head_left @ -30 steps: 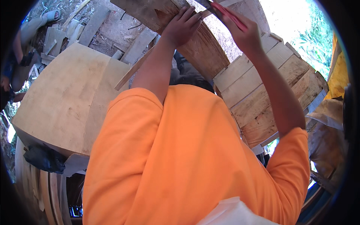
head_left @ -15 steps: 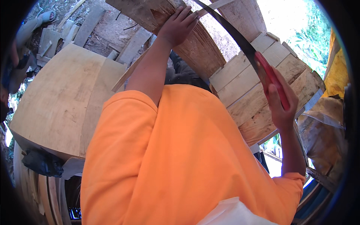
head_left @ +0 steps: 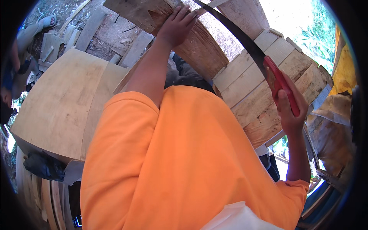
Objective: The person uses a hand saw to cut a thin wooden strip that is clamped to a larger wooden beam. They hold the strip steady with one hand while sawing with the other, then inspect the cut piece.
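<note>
My right hand (head_left: 293,103) is wrapped round the red handle of a handsaw (head_left: 242,36). Its dark, narrow blade slants up and to the left, and the tip reaches the upper edge of the view. There it crosses a thin wooden strip (head_left: 217,4). My left hand (head_left: 175,28) presses that strip down on a thick wooden plank (head_left: 205,48), its fingers laid over the wood close to the blade. I cannot see the fingertips' far side or exactly where the teeth meet the strip.
A pale plywood box (head_left: 57,103) stands at my left. To my right is a slatted wooden bench top (head_left: 264,88). Scrap boards (head_left: 91,28) litter the ground ahead. Another person's foot (head_left: 48,21) shows at the far left, and a yellow sheet (head_left: 345,73) hangs at the right.
The saw and my right hand have shifted slightly down and to the right, drawing the blade back. My left hand stays on the strip, a little further left in view.
</note>
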The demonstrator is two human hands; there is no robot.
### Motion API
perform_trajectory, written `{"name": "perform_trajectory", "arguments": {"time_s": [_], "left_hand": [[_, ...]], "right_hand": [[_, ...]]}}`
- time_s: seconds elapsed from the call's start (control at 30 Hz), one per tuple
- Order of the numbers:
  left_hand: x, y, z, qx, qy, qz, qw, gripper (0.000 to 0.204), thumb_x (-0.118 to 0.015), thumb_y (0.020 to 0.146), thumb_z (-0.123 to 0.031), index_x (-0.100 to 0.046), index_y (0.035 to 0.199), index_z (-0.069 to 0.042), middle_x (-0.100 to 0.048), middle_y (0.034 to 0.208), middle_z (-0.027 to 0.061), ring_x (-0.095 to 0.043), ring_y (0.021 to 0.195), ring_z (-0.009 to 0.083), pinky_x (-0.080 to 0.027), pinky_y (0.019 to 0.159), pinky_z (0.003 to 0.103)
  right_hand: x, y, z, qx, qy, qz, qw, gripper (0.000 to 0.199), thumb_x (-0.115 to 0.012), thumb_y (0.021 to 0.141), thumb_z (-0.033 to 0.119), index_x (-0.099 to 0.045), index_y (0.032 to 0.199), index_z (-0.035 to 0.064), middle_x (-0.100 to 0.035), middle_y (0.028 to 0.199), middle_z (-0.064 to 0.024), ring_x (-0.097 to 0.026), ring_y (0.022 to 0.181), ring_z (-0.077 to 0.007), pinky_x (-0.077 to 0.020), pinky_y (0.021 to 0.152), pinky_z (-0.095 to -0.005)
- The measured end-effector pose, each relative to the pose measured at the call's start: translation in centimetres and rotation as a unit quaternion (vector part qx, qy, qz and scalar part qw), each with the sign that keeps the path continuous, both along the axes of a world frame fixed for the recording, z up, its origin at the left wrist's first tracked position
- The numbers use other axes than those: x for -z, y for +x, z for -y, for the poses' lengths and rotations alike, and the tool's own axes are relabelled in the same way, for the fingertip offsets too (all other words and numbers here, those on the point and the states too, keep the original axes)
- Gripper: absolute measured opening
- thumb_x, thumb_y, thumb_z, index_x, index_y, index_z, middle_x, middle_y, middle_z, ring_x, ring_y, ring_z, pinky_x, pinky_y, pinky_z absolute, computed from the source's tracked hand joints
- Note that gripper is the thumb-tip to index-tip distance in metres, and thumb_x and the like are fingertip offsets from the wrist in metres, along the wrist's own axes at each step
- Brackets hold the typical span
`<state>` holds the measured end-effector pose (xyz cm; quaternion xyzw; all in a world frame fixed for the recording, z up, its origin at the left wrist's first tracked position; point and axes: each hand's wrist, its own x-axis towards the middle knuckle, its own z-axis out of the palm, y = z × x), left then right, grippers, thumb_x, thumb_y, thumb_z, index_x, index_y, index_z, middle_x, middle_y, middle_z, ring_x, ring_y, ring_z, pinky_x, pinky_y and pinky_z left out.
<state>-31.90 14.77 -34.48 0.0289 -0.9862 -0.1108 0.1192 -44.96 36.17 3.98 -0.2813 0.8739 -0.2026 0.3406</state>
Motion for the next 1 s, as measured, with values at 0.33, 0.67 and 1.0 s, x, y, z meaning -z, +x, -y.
{"name": "perform_trajectory", "arguments": {"time_s": [0.33, 0.67, 1.0], "left_hand": [[0.3, -0.5, 0.5, 0.048, 0.061, 0.004, 0.997, 0.048, -0.052, 0.093, -0.022, -0.060, 0.135, -0.001, -0.050, 0.150, 0.0181, -0.036, 0.148, 0.0418, -0.025, 0.125, 0.057], [0.4, 0.2, 0.6, 0.027, 0.073, 0.014, 0.997, 0.048, -0.051, 0.094, -0.023, -0.059, 0.136, -0.001, -0.048, 0.153, 0.0167, -0.036, 0.148, 0.0415, -0.026, 0.125, 0.057], [0.6, -0.2, 0.2, 0.054, 0.051, 0.004, 0.997, 0.049, -0.050, 0.095, -0.024, -0.059, 0.137, -0.001, -0.050, 0.150, 0.0179, -0.038, 0.146, 0.0428, -0.027, 0.124, 0.058]], "right_hand": [[24.0, -3.4, 10.8, -0.006, -0.195, 0.035, 0.980, 0.034, -0.062, 0.102, 0.012, -0.065, 0.130, -0.0072, -0.074, 0.120, -0.0161, -0.069, 0.110, -0.0173, -0.0541, 0.096, -0.0286], [-0.3, -0.4, 2.0, -0.014, -0.014, 0.018, 1.000, 0.039, -0.062, 0.104, 0.014, -0.060, 0.137, -0.0060, -0.071, 0.126, -0.0124, -0.065, 0.114, -0.0138, -0.0508, 0.099, -0.0295], [22.1, -3.3, 11.0, 0.039, -0.233, 0.114, 0.965, 0.032, -0.059, 0.103, 0.007, -0.063, 0.129, -0.0110, -0.073, 0.123, -0.0159, -0.068, 0.115, -0.0176, -0.0527, 0.102, -0.0301]]}}
